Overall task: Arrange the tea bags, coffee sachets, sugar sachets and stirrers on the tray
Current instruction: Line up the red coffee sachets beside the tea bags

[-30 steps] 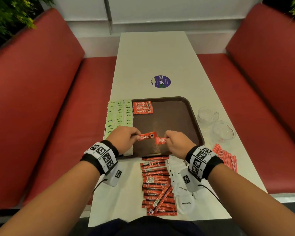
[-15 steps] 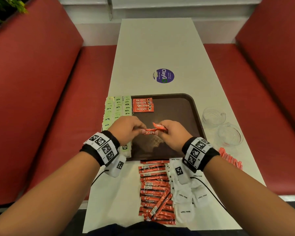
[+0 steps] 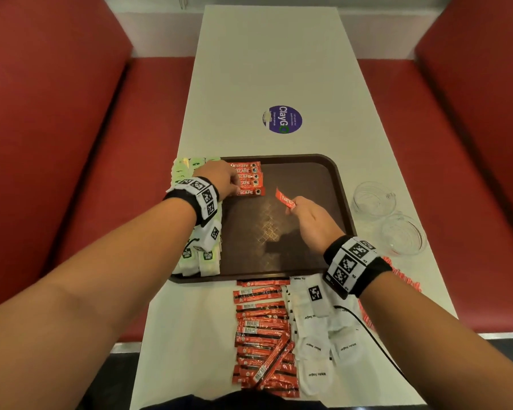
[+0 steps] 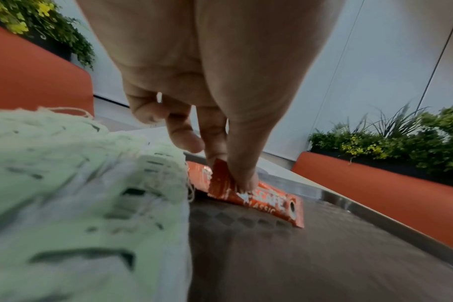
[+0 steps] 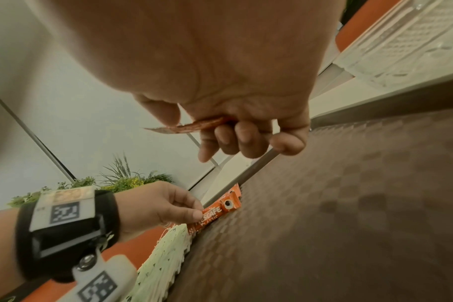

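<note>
Fingertips (image 4: 242, 179) of the left hand (image 3: 219, 179) are pinched on a red foil coffee sachet (image 3: 251, 192) being laid on the brown plastic tray (image 3: 342, 184); right hand (image 3: 308, 220) fingers pinch another red sachet (image 3: 285, 198) above it. Edges are best aligned with the row.

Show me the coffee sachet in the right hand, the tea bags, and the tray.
coffee sachet (image 3: 285, 198), head view, printed middle.
tea bags (image 3: 207, 261), head view, near end of row.
tray (image 3: 336, 173), head view, far right rim.

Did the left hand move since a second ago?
Yes. The left hand went from the tray's near middle to its far left corner, setting a coffee sachet by the row there.
</note>
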The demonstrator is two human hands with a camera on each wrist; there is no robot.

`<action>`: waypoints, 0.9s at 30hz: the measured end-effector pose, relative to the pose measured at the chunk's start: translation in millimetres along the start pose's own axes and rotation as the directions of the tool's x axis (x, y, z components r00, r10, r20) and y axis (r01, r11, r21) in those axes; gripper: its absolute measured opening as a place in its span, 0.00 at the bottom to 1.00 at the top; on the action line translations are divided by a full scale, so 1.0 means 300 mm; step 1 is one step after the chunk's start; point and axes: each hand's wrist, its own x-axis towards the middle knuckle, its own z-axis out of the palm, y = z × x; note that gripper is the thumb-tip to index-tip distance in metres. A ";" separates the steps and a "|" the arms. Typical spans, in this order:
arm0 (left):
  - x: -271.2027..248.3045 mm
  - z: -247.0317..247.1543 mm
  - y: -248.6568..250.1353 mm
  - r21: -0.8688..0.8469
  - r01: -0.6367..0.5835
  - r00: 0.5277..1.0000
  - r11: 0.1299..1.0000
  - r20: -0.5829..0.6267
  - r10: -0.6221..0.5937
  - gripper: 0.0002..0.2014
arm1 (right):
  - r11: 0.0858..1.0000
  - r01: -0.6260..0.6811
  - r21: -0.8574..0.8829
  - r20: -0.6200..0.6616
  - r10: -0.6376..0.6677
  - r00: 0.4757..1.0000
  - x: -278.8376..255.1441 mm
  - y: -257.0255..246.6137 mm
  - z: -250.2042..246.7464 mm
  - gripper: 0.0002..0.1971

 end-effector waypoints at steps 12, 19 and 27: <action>0.092 0.047 -0.008 0.143 0.090 0.996 0.986 -0.016 -0.088 0.05 | 0.996 0.053 -0.076 0.006 -0.052 0.999 0.033 0.012 0.011 0.11; 0.078 0.057 -0.005 0.158 0.029 0.998 0.987 0.048 -0.037 0.04 | 0.994 0.056 -0.095 0.015 -0.055 0.998 0.046 0.010 0.025 0.08; 0.019 0.009 0.021 0.003 -0.075 0.994 0.997 -0.080 0.075 0.11 | 0.985 0.070 -0.157 0.032 -0.066 0.997 0.055 0.010 0.021 0.06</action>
